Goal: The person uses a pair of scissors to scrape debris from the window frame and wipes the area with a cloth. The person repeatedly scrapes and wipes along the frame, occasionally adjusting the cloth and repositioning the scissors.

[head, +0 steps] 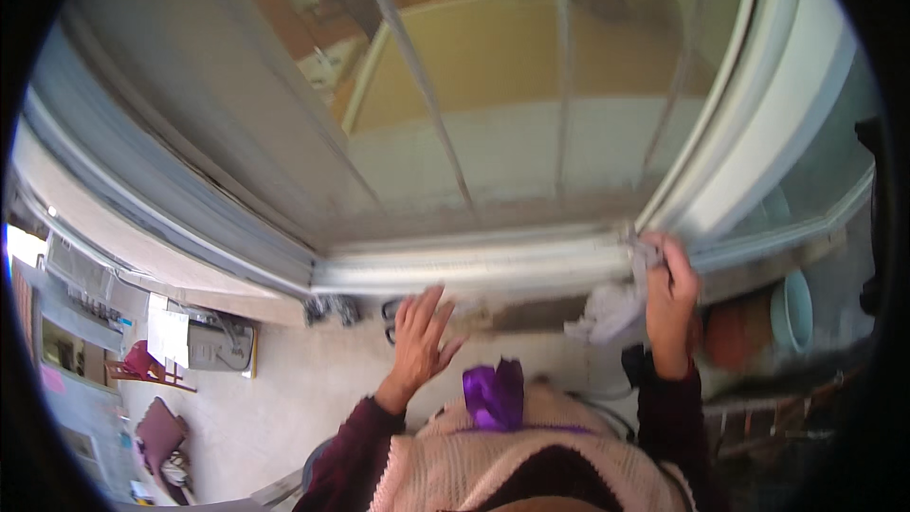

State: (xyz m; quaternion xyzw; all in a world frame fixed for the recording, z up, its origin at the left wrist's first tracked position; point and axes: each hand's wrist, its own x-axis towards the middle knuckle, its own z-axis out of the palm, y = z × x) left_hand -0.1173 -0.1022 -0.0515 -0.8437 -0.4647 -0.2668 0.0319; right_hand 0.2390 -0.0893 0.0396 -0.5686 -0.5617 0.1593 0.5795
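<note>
My right hand [674, 277] grips a pale grey cloth [611, 309] at the lower right corner of a white-framed window. Part of that cloth is pinched against the frame [476, 263], and the rest hangs below my fingers. My left hand [419, 341] is empty, fingers spread, just below the sill. Black loops, probably scissor handles [389, 320], show beside it, partly hidden by the fingers. Behind the window glass [512, 142] run several upright metal bars [426, 85]. A brown panel and furniture appear through the pane, along with reflections.
A terracotta-coloured pot [736, 327] and a pale blue container [793, 311] stand at right. Dark crumpled material [330, 309] lies below the left frame corner. Farther left are a grey appliance [220, 347], a wooden chair [167, 375] and a purple cushion [161, 430].
</note>
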